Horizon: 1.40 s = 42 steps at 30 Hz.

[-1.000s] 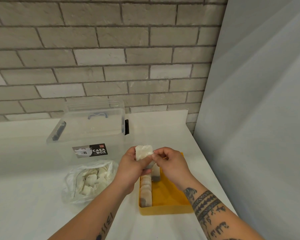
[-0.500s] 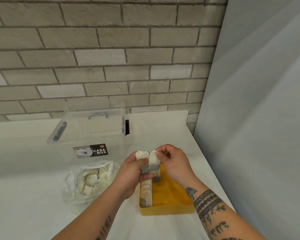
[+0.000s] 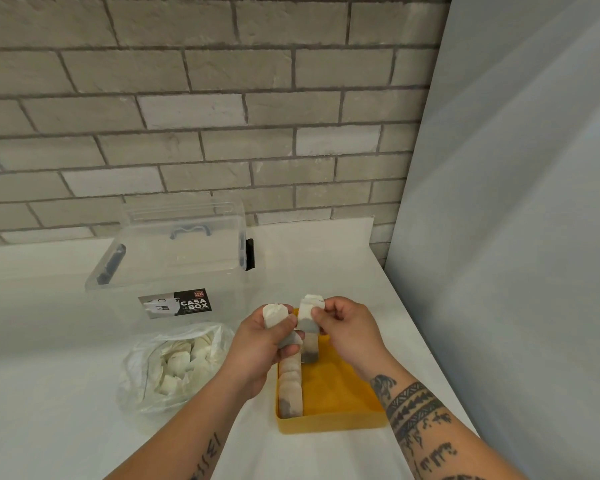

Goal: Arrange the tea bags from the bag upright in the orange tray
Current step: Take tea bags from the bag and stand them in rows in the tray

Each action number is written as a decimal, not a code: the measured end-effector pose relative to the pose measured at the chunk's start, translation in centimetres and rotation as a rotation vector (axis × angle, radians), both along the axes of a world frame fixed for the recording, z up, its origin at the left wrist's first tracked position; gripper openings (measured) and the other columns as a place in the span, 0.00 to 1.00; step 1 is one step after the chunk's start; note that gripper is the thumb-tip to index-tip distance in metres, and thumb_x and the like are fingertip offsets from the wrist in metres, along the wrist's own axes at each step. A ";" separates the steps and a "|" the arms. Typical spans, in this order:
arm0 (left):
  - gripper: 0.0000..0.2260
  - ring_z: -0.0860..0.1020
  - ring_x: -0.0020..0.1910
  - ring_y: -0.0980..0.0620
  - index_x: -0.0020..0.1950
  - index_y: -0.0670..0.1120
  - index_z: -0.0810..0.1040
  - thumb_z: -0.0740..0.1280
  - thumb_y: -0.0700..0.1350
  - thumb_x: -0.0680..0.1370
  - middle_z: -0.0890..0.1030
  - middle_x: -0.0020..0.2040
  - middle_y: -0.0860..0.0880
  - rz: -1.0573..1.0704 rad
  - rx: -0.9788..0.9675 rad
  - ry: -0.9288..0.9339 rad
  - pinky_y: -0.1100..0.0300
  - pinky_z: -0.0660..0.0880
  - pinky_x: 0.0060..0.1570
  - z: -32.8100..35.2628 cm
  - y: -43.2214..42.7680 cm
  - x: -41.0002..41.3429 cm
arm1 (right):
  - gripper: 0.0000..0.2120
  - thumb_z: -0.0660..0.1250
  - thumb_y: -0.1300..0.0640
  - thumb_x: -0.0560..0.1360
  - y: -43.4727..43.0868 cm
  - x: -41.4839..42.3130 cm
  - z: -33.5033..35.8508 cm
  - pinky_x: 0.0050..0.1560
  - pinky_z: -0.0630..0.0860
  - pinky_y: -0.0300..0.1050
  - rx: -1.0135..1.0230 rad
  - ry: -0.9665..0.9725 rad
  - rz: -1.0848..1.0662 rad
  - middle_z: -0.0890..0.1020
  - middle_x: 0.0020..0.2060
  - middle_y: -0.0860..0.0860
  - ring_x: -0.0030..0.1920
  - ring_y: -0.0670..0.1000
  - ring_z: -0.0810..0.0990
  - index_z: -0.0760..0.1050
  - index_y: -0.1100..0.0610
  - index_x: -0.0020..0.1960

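Note:
An orange tray lies on the white table, with a row of tea bags standing upright along its left wall. Over the tray's far end my left hand grips one white tea bag. My right hand pinches the top of a second tea bag, which hangs upright just beside the first. A clear plastic bag holding several loose tea bags lies to the left of the tray.
A clear lidded storage box labelled CASA BOX stands behind the plastic bag, against a brick wall. A grey panel rises along the table's right edge, close to the tray.
The tea bags held together in both hands have been pulled apart: one stays in my left hand, the other has gone to my right, and both hands have dropped slightly toward the tray.

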<state>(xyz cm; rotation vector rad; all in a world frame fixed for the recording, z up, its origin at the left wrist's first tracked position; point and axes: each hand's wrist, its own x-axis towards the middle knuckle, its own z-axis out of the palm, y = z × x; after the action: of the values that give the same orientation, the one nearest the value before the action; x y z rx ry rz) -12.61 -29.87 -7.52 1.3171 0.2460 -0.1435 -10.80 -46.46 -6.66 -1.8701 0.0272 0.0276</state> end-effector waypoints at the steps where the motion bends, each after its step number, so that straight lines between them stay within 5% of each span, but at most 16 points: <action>1: 0.09 0.85 0.48 0.45 0.58 0.45 0.81 0.72 0.39 0.78 0.85 0.49 0.44 0.020 0.009 0.000 0.58 0.80 0.39 -0.2 0.2 0.1 | 0.06 0.71 0.52 0.78 -0.2 0.2 -0.1 0.45 0.81 0.47 0.007 0.000 -0.032 0.85 0.39 0.50 0.40 0.50 0.82 0.82 0.54 0.45; 9: 0.04 0.80 0.40 0.49 0.54 0.47 0.80 0.70 0.41 0.80 0.83 0.42 0.43 0.179 0.276 -0.019 0.61 0.79 0.35 -2.1 1.4 1.1 | 0.06 0.70 0.54 0.79 -1.2 1.3 -3.4 0.45 0.79 0.50 -0.179 0.051 -0.033 0.84 0.37 0.51 0.41 0.53 0.82 0.80 0.54 0.44; 13: 0.05 0.81 0.43 0.48 0.53 0.49 0.79 0.73 0.45 0.78 0.83 0.47 0.45 0.145 0.445 0.057 0.62 0.78 0.33 -3.4 1.6 1.2 | 0.07 0.69 0.53 0.79 -0.8 1.1 -5.6 0.37 0.73 0.39 -0.351 0.116 0.034 0.81 0.37 0.48 0.37 0.47 0.78 0.78 0.53 0.42; 17: 0.12 0.84 0.44 0.47 0.55 0.52 0.79 0.76 0.48 0.74 0.84 0.47 0.48 0.058 0.633 0.127 0.50 0.84 0.45 -4.7 1.7 1.0 | 0.10 0.71 0.52 0.77 -0.5 0.8 -6.8 0.31 0.66 0.30 -0.424 0.167 0.048 0.78 0.34 0.42 0.35 0.40 0.74 0.75 0.47 0.38; 20: 0.12 0.84 0.46 0.47 0.56 0.52 0.79 0.75 0.47 0.74 0.84 0.48 0.48 0.034 0.642 0.145 0.48 0.84 0.47 -4.8 1.7 1.0 | 0.09 0.74 0.52 0.76 0.0 0.9 -7.3 0.34 0.70 0.29 -0.403 0.187 0.032 0.80 0.36 0.41 0.37 0.40 0.78 0.76 0.46 0.39; 23: 0.13 0.84 0.44 0.47 0.58 0.50 0.78 0.75 0.47 0.75 0.83 0.49 0.47 0.027 0.649 0.148 0.50 0.85 0.44 -4.8 1.8 1.1 | 0.07 0.77 0.52 0.73 0.4 1.0 -7.5 0.41 0.80 0.38 -0.372 0.225 0.002 0.84 0.39 0.44 0.39 0.44 0.82 0.78 0.47 0.44; 29: 0.13 0.84 0.42 0.47 0.58 0.48 0.78 0.75 0.45 0.75 0.83 0.48 0.46 0.018 0.639 0.160 0.53 0.84 0.40 -4.9 1.8 1.3 | 0.14 0.81 0.52 0.68 -0.4 0.9 -7.5 0.36 0.70 0.31 -0.393 0.260 -0.016 0.82 0.40 0.42 0.42 0.40 0.79 0.77 0.48 0.47; 37: 0.11 0.84 0.39 0.47 0.55 0.48 0.77 0.75 0.45 0.76 0.83 0.46 0.46 0.012 0.667 0.160 0.52 0.84 0.40 -4.5 1.7 1.2 | 0.08 0.78 0.53 0.72 0.4 1.2 -8.1 0.37 0.71 0.32 -0.391 0.236 -0.029 0.82 0.40 0.43 0.41 0.41 0.80 0.79 0.47 0.45; 42: 0.13 0.83 0.44 0.48 0.59 0.48 0.76 0.74 0.45 0.77 0.82 0.49 0.45 0.053 0.565 0.151 0.60 0.81 0.35 -3.7 1.9 1.1 | 0.06 0.75 0.52 0.74 -0.3 1.0 -7.4 0.39 0.72 0.32 -0.359 0.210 -0.045 0.81 0.42 0.42 0.43 0.40 0.78 0.77 0.47 0.45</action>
<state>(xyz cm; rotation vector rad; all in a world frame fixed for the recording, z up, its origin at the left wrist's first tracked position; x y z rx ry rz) -11.50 -27.93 -11.23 1.8616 0.4735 -0.1334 -9.78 -46.79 -14.04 -2.2178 0.2328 0.1990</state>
